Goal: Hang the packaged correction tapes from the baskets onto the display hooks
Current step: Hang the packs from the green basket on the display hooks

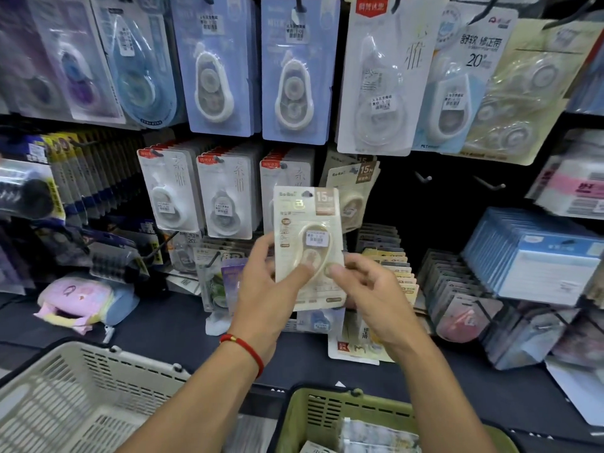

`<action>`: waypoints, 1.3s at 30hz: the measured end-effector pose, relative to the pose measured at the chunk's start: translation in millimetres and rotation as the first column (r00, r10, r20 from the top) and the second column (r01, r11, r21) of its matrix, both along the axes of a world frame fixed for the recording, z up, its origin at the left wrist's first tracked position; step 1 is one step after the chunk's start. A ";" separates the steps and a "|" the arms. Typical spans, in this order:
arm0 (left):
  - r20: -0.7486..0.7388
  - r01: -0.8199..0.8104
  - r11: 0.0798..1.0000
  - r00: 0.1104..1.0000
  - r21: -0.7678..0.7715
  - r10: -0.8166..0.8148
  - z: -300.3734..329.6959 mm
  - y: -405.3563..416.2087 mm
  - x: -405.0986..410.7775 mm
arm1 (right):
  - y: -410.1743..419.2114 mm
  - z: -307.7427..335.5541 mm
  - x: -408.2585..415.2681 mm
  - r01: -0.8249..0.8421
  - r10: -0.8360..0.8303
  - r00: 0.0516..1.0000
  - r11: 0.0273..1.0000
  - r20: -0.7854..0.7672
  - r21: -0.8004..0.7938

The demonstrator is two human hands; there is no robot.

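Both hands, left hand (261, 286) and right hand (369, 289), pinch a cream correction tape pack (309, 243) upright before the display. Next, its top hole must meet the hook (421, 176) holding matching packs (354, 188).

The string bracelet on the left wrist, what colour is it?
Red, with one small gold bead; the string bracelet shows in the head view.
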State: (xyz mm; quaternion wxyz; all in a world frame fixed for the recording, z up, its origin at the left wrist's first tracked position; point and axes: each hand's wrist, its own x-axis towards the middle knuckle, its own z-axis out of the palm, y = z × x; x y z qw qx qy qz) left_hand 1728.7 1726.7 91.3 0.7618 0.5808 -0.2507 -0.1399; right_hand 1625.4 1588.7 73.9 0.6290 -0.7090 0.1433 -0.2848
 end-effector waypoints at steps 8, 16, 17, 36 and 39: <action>0.092 0.111 0.992 0.989 0.051 -0.116 2.7 -5.6 -14.0 | 2.8 0.7 2.5 0.247 -0.240 0.953 0.969 0.187 -0.019; 0.122 0.197 0.979 0.972 0.059 -0.203 6.7 -9.2 -21.8 | -0.9 10.3 3.5 0.332 -0.334 0.904 0.942 0.268 0.053; 0.116 0.207 0.977 0.970 0.049 -0.212 6.7 -9.5 -21.9 | -1.0 10.9 3.5 0.325 -0.331 0.905 0.943 0.268 0.067; 0.575 -0.251 0.879 0.817 0.405 -0.032 -21.9 -29.6 31.7 | -15.6 16.2 43.2 0.188 -0.465 0.885 0.375 -0.009 -0.908; 0.553 -0.196 0.880 0.829 0.432 -0.087 -28.8 -33.4 35.2 | -30.2 24.0 56.9 0.084 -0.557 0.821 0.336 -0.126 -0.938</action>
